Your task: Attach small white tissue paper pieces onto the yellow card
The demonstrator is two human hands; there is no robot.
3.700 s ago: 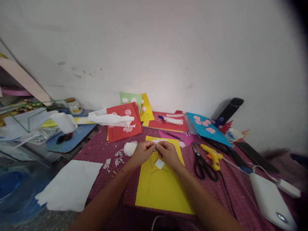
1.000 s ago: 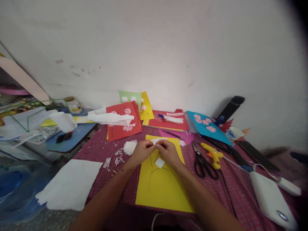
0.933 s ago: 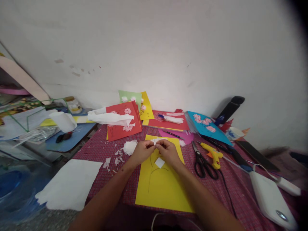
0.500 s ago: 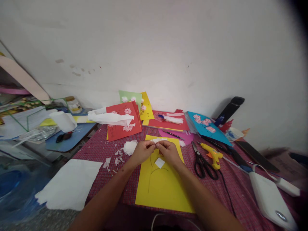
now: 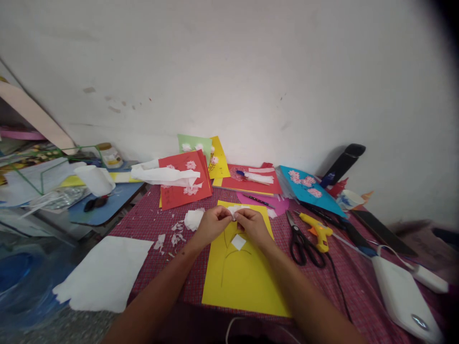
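My left hand (image 5: 212, 224) and my right hand (image 5: 251, 224) meet above the far end of a yellow card sheet (image 5: 242, 274) and pinch a small piece of white tissue paper (image 5: 234, 210) between their fingertips. A small white paper square (image 5: 238, 242) lies on the yellow sheet just below my hands. The sheet carries thin drawn lines. A crumpled white tissue wad (image 5: 194, 220) and several torn scraps (image 5: 169, 240) lie to the left of my left hand.
Black scissors (image 5: 303, 243) and a yellow glue gun (image 5: 316, 231) lie right of the sheet, on the checked red cloth (image 5: 154, 224). Red (image 5: 184, 181), blue (image 5: 308, 188) and other flower-decorated cards line the wall. A white device (image 5: 403, 296) sits far right, white paper (image 5: 103, 274) near left.
My hands have stayed in the same place above the yellow sheet; only the fingers shift slightly on the tissue piece. Nothing else has moved.
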